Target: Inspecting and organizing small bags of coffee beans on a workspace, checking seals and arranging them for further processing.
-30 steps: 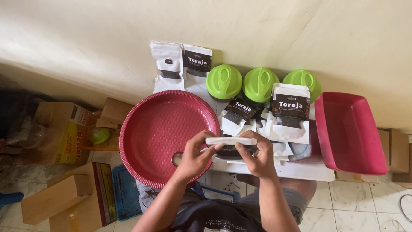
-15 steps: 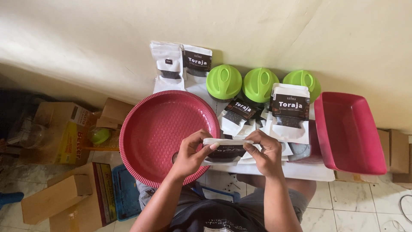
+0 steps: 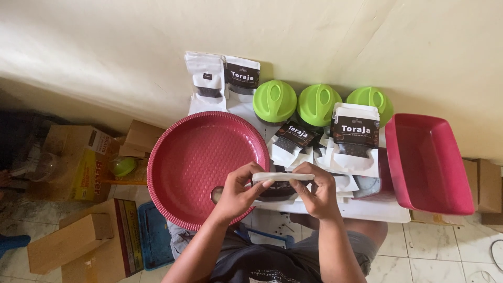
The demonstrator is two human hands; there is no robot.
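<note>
On a white table (image 3: 377,210) by the wall, left hand (image 3: 237,193) and right hand (image 3: 317,191) pinch a white pouch (image 3: 280,178) between them, red tray (image 3: 201,162) just left.

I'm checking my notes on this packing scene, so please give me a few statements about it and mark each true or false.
1. Both hands, left hand and right hand, hold one white pouch. True.
2. The round red basin lies right of the pouch. False: it lies left.
3. Three green lids stand by the wall. True.
4. The rectangular red tray holds pouches. False: it looks empty.
</note>
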